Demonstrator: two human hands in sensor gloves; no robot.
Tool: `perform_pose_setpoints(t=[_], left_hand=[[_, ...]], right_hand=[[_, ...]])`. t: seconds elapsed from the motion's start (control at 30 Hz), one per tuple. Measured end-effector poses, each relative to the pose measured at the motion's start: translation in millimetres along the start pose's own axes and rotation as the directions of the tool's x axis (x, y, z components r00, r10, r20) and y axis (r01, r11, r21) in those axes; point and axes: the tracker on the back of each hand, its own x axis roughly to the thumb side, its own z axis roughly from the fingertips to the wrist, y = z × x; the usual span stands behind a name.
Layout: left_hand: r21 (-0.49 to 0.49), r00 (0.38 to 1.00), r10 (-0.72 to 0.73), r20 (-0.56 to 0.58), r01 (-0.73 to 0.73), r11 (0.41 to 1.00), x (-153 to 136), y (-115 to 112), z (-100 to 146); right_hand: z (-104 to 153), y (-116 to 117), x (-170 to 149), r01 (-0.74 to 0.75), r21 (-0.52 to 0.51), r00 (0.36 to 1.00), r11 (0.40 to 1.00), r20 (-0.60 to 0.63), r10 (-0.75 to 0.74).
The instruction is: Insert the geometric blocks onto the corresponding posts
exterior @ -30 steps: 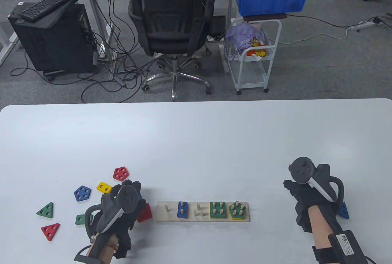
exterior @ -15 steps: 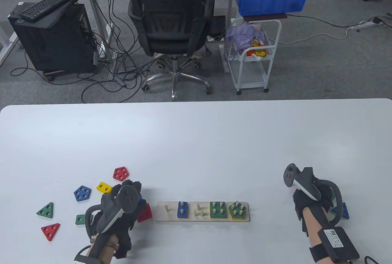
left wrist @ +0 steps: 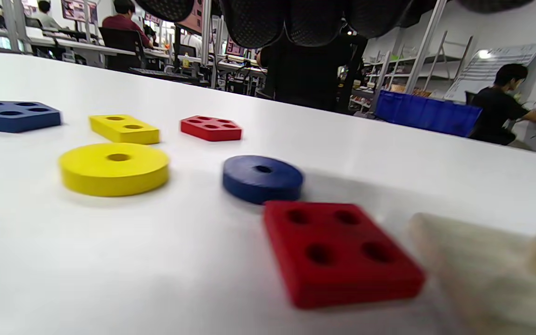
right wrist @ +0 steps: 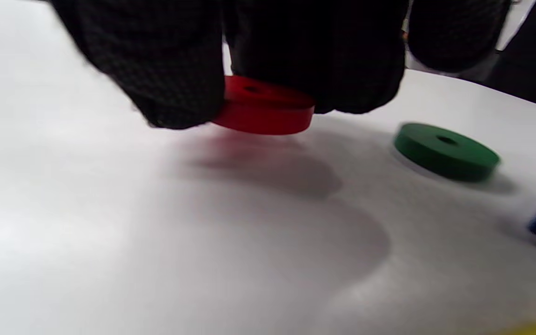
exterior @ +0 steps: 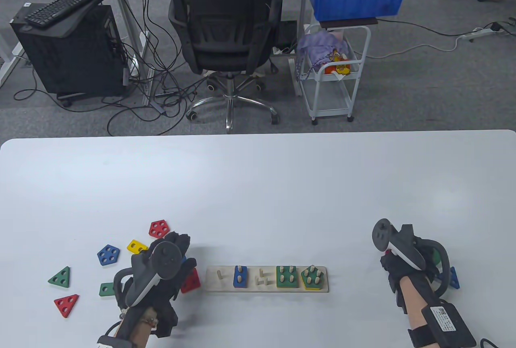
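Observation:
The wooden peg board (exterior: 213, 284) lies at the front centre, with a blue rectangle (exterior: 240, 276), a green square (exterior: 287, 276) and a green pentagon (exterior: 313, 276) on its posts. My right hand (exterior: 389, 261) pinches a red disc (right wrist: 263, 111) and holds it just above the table, beside a green disc (right wrist: 445, 150). My left hand (exterior: 179, 243) hovers open and empty over a yellow disc (left wrist: 113, 168), a blue disc (left wrist: 262, 178) and a red square (left wrist: 338, 251) just left of the board.
Loose blocks lie left of my left hand: a red pentagon (exterior: 159, 228), yellow rectangle (exterior: 137, 246), blue pentagon (exterior: 108, 255), green triangle (exterior: 60, 277), red triangle (exterior: 67, 304) and green rectangle (exterior: 106, 289). A blue triangle (exterior: 454, 278) lies right of my right hand.
My right hand has turned, lowered toward the near edge and closed its fingers on the red disc. My left hand's fingers have shifted slightly forward and up.

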Motion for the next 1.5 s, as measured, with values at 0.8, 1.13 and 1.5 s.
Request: perform_pose_setpoints(t=[0.8,1.13,1.5], left_hand=[[-0.612,0.595,0.797,0.100,-0.595,0.521,149.5,-26.1,-4.4],[-0.644,0.421,0.907,-0.013,-0.697,0.315,142.5,-37.1,-4.9],[-0.221,0.749,0.625,0.219,-0.586,0.779,58.7,4.4,-6.1]], right_hand=[[98.1,-64.3,108.7,0.750,0.014,0.382,0.661,0.808,-0.449],[113.4,-69.7,116.7,0.766,-0.042,0.367,0.641,0.847,-0.383],[93.3,-62.0,60.7,0.679,-0.140,0.566,0.720,0.724,-0.393]])
